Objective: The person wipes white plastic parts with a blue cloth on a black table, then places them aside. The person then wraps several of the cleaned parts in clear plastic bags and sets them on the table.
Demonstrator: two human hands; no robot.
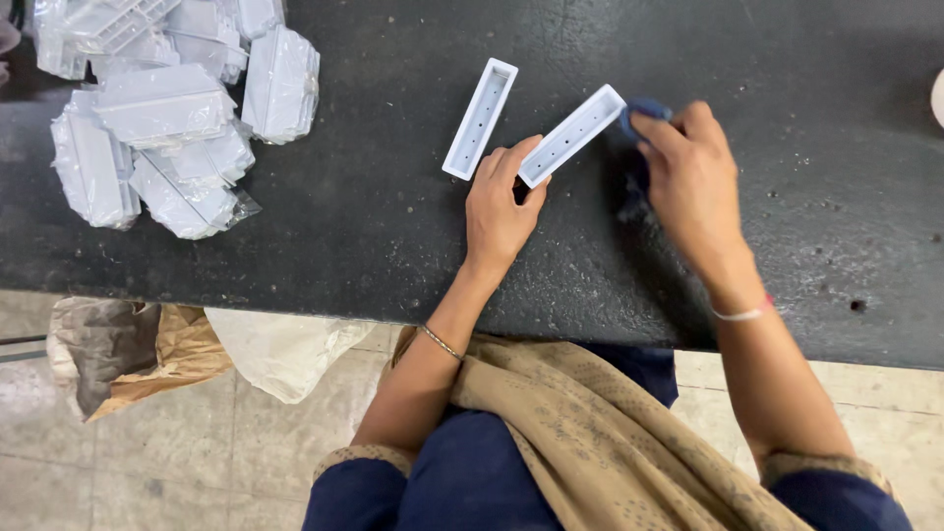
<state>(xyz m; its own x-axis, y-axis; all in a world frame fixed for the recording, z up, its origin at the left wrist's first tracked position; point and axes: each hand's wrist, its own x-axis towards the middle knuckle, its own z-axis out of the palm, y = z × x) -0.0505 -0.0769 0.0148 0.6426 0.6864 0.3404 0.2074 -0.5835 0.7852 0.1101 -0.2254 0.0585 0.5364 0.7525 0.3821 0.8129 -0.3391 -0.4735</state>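
1. left hand lies palm down near the table's near edge, fingers curled, pinching.
2. right hand is raised at the wrist, fingertips bunched together, forearm angled in.

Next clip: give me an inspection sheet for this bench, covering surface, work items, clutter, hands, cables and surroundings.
Surface: dark speckled worktop, scuffed and dusty.
Work items: long white plastic tray with small holes, held at both ends; blue cloth piece at its far end; second matching white tray lying apart, untouched.
Clutter: heap of clear-wrapped white plastic parts, top left.
Hands: left hand grips the tray's near end; right hand presses the cloth.
Cables: nothing seen.
Surroundings: brown and white bags on the tiled floor.
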